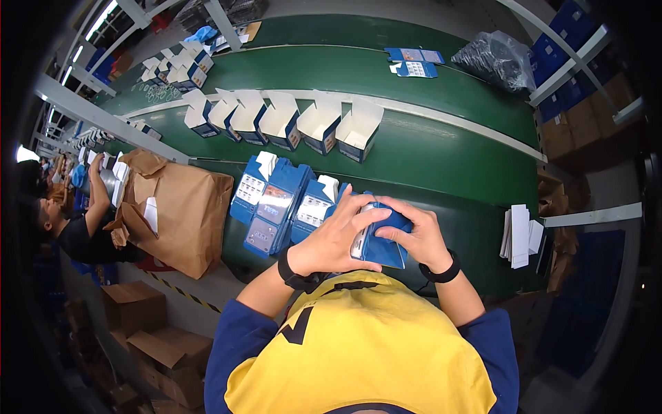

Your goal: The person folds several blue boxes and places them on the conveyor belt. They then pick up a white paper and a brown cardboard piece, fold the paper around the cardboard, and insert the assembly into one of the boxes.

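Note:
Close in front of my chest, a blue printed carton [386, 254] is between my two hands. My left hand [339, 236] grips its left side, fingers curved over the top and thumb near the lower edge. From the right, my right hand [418, 234] bends round the carton, its fingers and thumb on the blue panels. Part of the carton is hidden under my fingers. Just left of my left hand lie stacks of flat blue cartons [277, 207], with white flaps sticking up at their far ends.
Beyond my hands, a row of opened cartons [318, 127] stands on the green conveyor belt [441, 148]. A large brown paper bag [196, 221] is at left, near a co-worker [83, 228]. White card strips [515, 236] lie at right. Farther back sits a plastic bag of dark items [495, 61].

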A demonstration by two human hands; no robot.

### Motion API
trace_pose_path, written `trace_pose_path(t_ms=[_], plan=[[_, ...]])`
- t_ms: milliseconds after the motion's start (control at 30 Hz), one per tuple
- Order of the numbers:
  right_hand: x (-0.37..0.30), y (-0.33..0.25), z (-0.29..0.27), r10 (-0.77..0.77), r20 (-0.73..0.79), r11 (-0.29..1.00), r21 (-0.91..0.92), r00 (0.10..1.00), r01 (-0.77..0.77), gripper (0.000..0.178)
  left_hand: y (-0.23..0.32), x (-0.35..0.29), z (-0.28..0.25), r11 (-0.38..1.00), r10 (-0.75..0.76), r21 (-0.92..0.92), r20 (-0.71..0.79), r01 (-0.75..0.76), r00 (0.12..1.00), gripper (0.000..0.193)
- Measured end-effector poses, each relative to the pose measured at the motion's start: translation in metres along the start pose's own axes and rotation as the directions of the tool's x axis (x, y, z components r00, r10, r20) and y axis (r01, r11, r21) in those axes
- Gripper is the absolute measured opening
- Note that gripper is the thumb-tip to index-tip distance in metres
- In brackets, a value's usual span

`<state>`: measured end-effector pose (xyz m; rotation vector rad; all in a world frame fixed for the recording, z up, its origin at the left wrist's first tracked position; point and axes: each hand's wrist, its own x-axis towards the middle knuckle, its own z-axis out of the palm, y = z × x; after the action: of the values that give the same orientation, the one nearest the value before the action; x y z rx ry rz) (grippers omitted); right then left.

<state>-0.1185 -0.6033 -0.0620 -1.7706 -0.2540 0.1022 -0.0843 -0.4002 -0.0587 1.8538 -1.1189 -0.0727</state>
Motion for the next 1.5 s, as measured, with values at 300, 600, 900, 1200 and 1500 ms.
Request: trace_pose_path(t_ms=[300, 600, 900, 1200, 1500], plan=[[-0.004, -0.005, 0.02, -0.002, -0.23, 0.865, 0.487, 0.973, 0.117, 0.078, 0.005, 0.01, 0.023, 0.992, 0.047, -0.104, -0.187, -0.068, 0.981, 0.105], [-0.011, 0.011, 0.017, -0.172, -0.264, 0.941, 0.242, 0.949, 0.238, 0.098, -0.004, 0.001, 0.026, 0.956, -0.187, -0.25, -0.126, 0.151, 0.974, 0.106], [0.026, 0.075, -0.047, 0.355, 0.446, 0.452, 0.687, 0.822, -0.569, 0.111, -0.073, 0.005, 0.02, 0.683, 0.425, 0.602, 0.131, -0.413, 0.896, 0.085], [0.116, 0.222, -0.039, 0.051, -0.361, 0.954, -0.259, 0.931, -0.152, 0.123, -0.087, -0.059, 0.062, 0.588, -0.629, 0.64, -0.024, 0.495, 0.777, 0.097], [0.047, 0.227, 0.012, 0.639, -0.019, 0.712, 0.394, 0.769, -0.582, 0.08, -0.099, -0.087, 0.065, 0.266, -0.752, 0.507, -0.424, 0.82, 0.505, 0.112]])
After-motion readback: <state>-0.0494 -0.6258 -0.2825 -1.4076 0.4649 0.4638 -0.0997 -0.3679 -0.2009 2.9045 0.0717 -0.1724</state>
